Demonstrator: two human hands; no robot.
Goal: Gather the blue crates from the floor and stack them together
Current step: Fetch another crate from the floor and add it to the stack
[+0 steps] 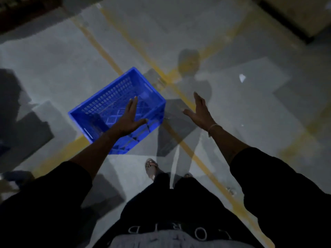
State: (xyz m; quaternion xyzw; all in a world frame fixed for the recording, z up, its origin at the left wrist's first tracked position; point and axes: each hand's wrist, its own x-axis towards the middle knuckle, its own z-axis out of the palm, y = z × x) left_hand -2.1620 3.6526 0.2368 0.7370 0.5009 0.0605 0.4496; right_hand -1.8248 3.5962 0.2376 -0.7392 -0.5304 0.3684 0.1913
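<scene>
I hold my left hand and right hand spread, empty, to grab the crate by both sides.

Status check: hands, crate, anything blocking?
Left hand and right hand open, holding nothing. One blue crate on floor, empty, ungripped. Nothing between hands and crate.

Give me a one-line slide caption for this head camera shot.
Both open hands, left hand and right hand, reach toward an empty blue crate on a grey floor with yellow lines.

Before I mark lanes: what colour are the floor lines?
Yellow lines, clearest in the head view.
</scene>
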